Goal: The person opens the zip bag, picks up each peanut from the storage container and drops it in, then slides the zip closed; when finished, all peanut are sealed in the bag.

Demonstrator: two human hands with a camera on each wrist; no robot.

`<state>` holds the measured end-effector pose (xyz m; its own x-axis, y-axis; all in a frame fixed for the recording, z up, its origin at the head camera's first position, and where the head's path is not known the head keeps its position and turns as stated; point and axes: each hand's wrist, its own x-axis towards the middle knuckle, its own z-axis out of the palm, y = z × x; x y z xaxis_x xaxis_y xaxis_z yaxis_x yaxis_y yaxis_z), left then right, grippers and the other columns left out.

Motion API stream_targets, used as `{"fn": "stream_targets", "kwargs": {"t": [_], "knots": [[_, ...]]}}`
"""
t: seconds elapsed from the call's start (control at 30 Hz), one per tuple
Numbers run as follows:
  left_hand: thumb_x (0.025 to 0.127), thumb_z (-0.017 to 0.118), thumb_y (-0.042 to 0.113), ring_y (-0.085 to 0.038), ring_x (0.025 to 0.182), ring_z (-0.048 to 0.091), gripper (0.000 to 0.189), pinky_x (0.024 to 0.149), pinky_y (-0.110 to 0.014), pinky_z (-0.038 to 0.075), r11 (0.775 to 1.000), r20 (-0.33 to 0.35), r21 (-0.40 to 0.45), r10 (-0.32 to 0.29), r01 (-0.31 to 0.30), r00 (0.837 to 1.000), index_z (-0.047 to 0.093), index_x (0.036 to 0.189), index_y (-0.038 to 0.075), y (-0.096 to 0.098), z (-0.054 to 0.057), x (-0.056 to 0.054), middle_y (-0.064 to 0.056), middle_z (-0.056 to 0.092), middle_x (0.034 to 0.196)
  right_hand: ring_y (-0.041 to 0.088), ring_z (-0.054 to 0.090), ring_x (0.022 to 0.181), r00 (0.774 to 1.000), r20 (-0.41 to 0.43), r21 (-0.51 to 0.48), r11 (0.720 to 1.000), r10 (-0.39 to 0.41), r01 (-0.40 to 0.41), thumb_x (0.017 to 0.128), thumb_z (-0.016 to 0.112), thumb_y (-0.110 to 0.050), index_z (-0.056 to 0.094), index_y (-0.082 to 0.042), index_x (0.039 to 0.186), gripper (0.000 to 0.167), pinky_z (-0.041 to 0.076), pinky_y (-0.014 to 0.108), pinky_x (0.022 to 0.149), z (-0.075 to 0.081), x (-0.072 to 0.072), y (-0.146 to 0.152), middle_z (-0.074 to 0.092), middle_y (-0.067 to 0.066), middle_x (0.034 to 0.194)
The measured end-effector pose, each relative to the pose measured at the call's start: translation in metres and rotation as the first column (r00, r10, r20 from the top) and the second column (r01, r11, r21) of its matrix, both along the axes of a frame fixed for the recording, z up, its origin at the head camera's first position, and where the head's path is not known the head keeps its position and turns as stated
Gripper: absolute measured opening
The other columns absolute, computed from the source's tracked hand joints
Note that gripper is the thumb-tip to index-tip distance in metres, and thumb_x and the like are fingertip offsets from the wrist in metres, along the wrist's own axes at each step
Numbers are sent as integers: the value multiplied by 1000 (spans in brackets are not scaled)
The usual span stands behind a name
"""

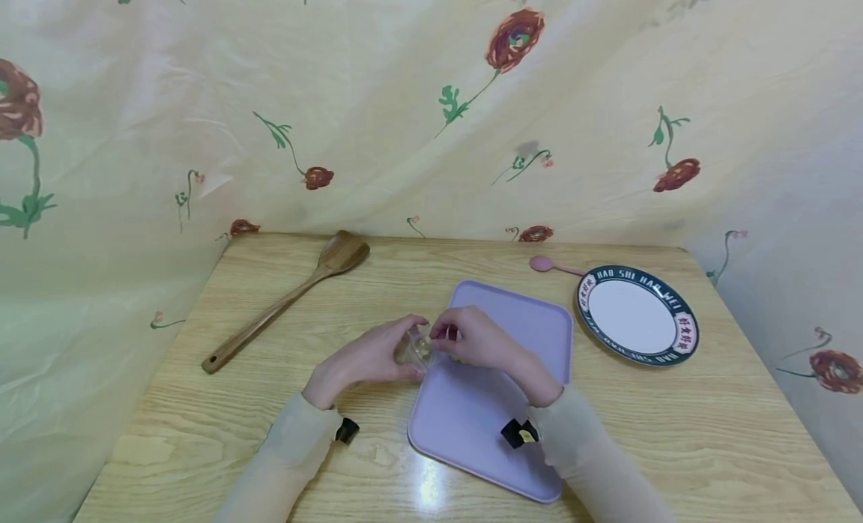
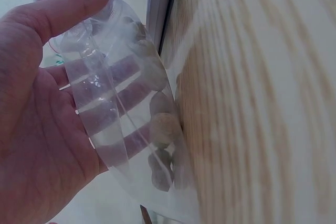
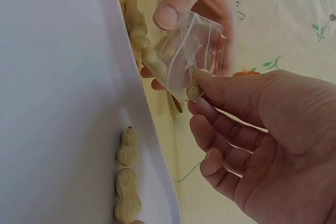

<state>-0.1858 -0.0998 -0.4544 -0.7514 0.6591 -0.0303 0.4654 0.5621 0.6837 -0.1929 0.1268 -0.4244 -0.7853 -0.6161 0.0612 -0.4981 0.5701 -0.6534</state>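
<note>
My left hand (image 1: 367, 356) holds a clear zip bag (image 2: 113, 114) between thumb and fingers, low over the wooden table beside the tray's left edge. Several unshelled peanuts (image 2: 164, 129) lie inside it, along the side nearest the wood. At the bag's mouth, my right hand (image 1: 480, 339) pinches one peanut (image 3: 195, 89) between thumb and index finger, its other fingers loosely bent. Beneath the right forearm spreads a lilac tray (image 1: 472, 425). In the right wrist view, peanuts (image 3: 127, 195) rest along the tray's edge; in the head view the right hand mostly covers them.
A wooden spatula (image 1: 286, 300) lies slantwise at the left of the table. To the tray's right sits a white plate (image 1: 630, 317) with a dark lettered rim. A pink spoon (image 1: 542, 263) reaches to that rim. Behind the table hangs a flowered cloth (image 1: 404, 118).
</note>
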Motion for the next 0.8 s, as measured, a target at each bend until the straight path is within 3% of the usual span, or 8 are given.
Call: {"fn": "stream_targets", "kwargs": {"t": [0.33, 0.8], "knots": [[84, 83, 29, -21, 120, 54, 76, 101, -41, 44, 1000, 2, -3, 4, -4, 1000, 43, 146, 13, -1, 1, 0, -7, 58, 131, 8, 54, 66, 1000, -4, 10, 1000, -10, 10, 89, 75, -8, 74, -4, 92, 5, 48, 25, 58, -4, -1, -2, 61, -7, 74], [84, 82, 25, -22, 122, 54, 74, 102, -40, 44, 1000, 1, 5, 1, -1, 1000, 43, 146, 11, 0, 3, 0, -8, 57, 134, 12, 58, 72, 1000, 2, -4, 1000, -20, 20, 91, 73, -10, 74, -7, 93, 3, 49, 27, 64, 3, -1, 11, 64, -6, 80]]}}
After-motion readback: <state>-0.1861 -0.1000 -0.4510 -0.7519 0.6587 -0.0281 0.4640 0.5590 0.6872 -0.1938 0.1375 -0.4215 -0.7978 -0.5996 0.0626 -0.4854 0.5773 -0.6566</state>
